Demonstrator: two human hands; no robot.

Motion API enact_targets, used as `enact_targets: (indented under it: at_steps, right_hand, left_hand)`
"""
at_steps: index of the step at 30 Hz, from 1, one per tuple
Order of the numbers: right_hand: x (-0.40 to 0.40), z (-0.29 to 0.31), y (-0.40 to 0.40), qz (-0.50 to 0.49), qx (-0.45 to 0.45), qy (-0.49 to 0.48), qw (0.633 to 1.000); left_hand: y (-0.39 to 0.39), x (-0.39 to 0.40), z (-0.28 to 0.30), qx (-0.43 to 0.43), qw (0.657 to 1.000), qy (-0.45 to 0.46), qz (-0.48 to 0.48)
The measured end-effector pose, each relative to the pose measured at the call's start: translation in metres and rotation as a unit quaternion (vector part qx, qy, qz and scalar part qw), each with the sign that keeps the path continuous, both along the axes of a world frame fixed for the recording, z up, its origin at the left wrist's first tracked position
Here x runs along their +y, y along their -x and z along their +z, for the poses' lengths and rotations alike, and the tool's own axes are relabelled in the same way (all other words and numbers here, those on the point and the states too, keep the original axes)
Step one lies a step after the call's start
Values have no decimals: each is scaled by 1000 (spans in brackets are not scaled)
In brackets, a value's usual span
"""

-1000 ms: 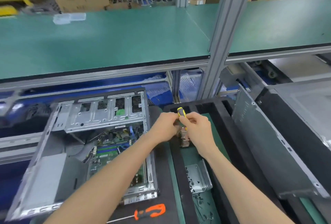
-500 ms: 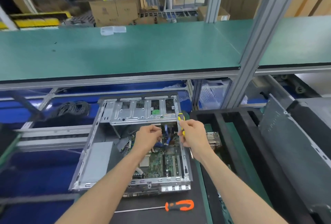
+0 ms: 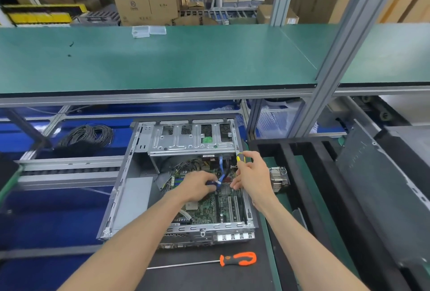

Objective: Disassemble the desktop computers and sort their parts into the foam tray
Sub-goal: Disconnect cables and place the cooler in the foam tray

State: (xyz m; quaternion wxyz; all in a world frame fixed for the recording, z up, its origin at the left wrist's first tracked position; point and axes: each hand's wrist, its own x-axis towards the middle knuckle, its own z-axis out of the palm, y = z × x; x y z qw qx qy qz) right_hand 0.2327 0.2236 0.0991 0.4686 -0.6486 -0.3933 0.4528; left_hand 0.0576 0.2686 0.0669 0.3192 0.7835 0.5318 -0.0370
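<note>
Inside the open computer case (image 3: 130,197), the left hand (image 3: 197,186) pinches a blue cable (image 3: 222,175) over the motherboard (image 3: 218,207). The right hand (image 3: 250,175) grips a yellow-handled screwdriver (image 3: 239,158) at the case's right wall. A heatsink (image 3: 278,180) lies in the foam tray (image 3: 309,174) just beside it.

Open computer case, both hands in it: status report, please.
Left hand pinches blue cable over motherboard. Right hand holds yellow-handled screwdriver. Heatsink sits in foam tray. Nothing blocking.
</note>
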Motion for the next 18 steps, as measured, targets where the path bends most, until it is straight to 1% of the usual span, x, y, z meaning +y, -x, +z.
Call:
enact_targets:
  at_steps: [6, 9, 12, 15, 18]
  right_hand:
    - [-3, 2, 7, 9, -2, 1, 1000]
    - [-7, 5, 11, 27, -7, -6, 1000]
    - [-11, 7, 14, 25, -10, -3, 1000]
    - [-16, 7, 13, 16, -3, 0, 1000]
    - [-19, 6, 11, 17, -26, 5, 999]
  left_hand:
    - [10, -5, 6, -47, 997, 46, 38]
    - [14, -5, 11, -73, 996, 26, 44]
    - [20, -9, 10, -130, 990, 22, 54]
    - [26, -14, 6, -193, 976, 61, 78]
    - [30, -15, 5, -224, 966, 77, 105]
